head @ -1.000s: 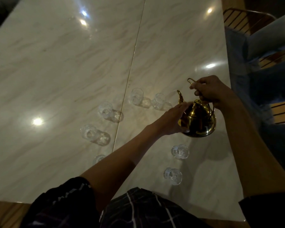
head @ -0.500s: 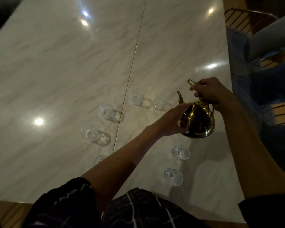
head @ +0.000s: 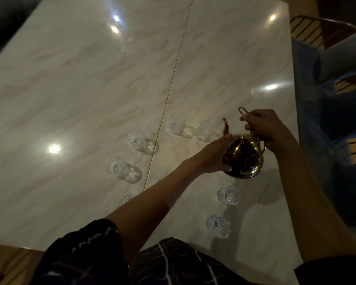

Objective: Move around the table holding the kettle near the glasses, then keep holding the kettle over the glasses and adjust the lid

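Observation:
A shiny gold teapot (head: pixel 247 159) is held just above the marble table (head: pixel 90 89), spout pointing away from me. My right hand (head: pixel 265 128) grips its wire handle from above. With straight fingers, my left hand (head: pixel 216 154) presses flat against the pot's left side and lid. Several small clear glasses stand around it: two beyond the spout (head: pixel 176 122) (head: pixel 203 129), two to the left (head: pixel 137 138) (head: pixel 115 167), two nearer me (head: pixel 228 195) (head: pixel 218 226). One more glass (head: pixel 126 199) peeks out from under my left forearm.
A seam (head: pixel 173 79) runs down the table's middle. A wire-backed chair (head: pixel 317 29) and a person's jeans-clad legs (head: pixel 337 120) lie along the right edge. My plaid-clothed lap (head: pixel 152 264) is at the near edge.
The teapot and both hands have barely shifted, drifting slightly toward me and lower. The glasses have not moved.

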`<control>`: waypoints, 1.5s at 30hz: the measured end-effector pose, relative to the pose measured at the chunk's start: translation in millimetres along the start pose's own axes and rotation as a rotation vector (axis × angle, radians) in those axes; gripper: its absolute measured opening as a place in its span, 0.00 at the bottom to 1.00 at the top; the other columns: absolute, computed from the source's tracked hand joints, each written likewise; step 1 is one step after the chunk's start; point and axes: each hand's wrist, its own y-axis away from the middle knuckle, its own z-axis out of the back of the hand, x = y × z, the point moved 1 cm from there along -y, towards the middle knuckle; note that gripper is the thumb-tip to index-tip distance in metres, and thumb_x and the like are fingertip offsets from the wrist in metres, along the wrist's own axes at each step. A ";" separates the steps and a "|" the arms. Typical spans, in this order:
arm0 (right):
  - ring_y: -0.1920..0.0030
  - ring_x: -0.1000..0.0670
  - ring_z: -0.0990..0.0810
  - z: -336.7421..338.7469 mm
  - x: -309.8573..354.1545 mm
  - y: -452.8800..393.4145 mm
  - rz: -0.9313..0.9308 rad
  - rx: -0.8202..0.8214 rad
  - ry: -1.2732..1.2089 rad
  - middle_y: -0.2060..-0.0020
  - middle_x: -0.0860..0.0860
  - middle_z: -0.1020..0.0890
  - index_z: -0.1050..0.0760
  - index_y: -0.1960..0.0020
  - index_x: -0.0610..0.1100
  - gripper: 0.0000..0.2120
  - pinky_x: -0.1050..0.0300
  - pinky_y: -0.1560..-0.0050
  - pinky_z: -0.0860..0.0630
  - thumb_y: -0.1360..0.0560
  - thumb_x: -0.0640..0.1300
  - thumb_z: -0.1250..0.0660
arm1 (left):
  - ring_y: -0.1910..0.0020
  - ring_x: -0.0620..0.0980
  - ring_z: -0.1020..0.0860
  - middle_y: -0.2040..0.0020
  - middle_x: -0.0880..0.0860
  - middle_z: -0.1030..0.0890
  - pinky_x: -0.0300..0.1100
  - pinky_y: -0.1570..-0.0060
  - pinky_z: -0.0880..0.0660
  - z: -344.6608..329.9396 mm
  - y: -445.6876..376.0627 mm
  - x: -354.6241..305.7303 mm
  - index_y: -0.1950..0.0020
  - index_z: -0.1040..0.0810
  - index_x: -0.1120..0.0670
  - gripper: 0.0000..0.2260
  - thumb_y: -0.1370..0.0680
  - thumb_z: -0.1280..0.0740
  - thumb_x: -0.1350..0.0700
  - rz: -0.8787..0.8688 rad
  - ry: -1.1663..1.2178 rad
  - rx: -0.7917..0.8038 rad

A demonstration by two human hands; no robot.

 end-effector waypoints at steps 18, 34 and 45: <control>0.76 0.55 0.32 -76.2 27.2 15.5 0.051 0.092 -0.065 0.68 0.47 0.24 0.20 0.49 0.38 0.08 0.62 0.76 0.36 0.21 0.41 0.36 | 0.28 0.59 0.29 0.25 0.60 0.31 0.56 0.32 0.27 46.0 69.7 32.2 0.20 0.38 0.58 0.45 0.32 0.19 0.57 0.034 -0.083 -0.072; 0.73 0.53 0.30 -104.8 65.8 -1.8 0.011 0.130 0.043 0.66 0.46 0.23 0.21 0.45 0.35 0.10 0.62 0.75 0.33 0.21 0.39 0.37 | 0.26 0.58 0.32 0.22 0.58 0.34 0.57 0.31 0.27 73.7 79.2 44.9 0.18 0.42 0.55 0.48 0.31 0.19 0.53 0.083 0.016 -0.087; 0.73 0.53 0.30 -101.5 74.9 -4.7 -0.009 0.126 0.091 0.67 0.46 0.23 0.21 0.44 0.35 0.10 0.64 0.76 0.33 0.21 0.38 0.36 | 0.28 0.57 0.30 0.24 0.59 0.31 0.43 0.35 0.32 71.0 73.0 41.6 0.20 0.39 0.57 0.45 0.31 0.18 0.57 0.049 0.082 -0.133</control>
